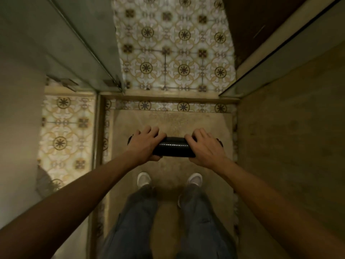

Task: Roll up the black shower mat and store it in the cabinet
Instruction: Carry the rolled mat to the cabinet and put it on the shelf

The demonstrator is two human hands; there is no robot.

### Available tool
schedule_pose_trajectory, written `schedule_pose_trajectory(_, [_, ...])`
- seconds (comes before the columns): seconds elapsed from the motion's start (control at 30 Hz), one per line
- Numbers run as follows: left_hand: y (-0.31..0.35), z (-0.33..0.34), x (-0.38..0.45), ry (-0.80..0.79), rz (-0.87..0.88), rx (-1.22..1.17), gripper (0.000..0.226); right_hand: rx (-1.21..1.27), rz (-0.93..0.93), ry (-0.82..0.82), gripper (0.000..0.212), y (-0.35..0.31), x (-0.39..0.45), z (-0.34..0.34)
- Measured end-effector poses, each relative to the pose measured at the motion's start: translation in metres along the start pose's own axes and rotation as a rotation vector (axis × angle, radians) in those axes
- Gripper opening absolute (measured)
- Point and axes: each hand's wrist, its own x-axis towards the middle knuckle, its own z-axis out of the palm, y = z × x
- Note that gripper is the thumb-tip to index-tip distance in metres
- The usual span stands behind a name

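The black shower mat [174, 148] is a tight horizontal roll held in the air in front of me, above the beige shower floor [173, 120]. My left hand [144, 143] wraps over its left end, fingers curled across the top. My right hand [205, 148] covers the right end the same way. Only the middle of the roll and its two tips show between and beside my hands. No cabinet is in view.
My two feet in light shoes [143, 179] stand on the shower floor below the roll. A glass door [80, 43] hangs to the left, a wall [291, 128] closes the right. Patterned floor tiles [173, 49] lie beyond the threshold [168, 95] ahead.
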Motion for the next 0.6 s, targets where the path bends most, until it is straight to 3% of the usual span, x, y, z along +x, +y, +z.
schedule_pose_trajectory(0.2, [0.016, -0.102, -0.059, -0.006, 0.011, -0.004, 0.077, 0.015, 0.006, 0.039, 0.066, -0.024, -0.054, -0.099])
schedule_pose_trajectory(0.6, [-0.020, -0.199, -0.055, 0.066, 0.058, 0.038, 0.082, -0.017, 0.000, 0.135, 0.065, -0.019, -0.034, -0.191])
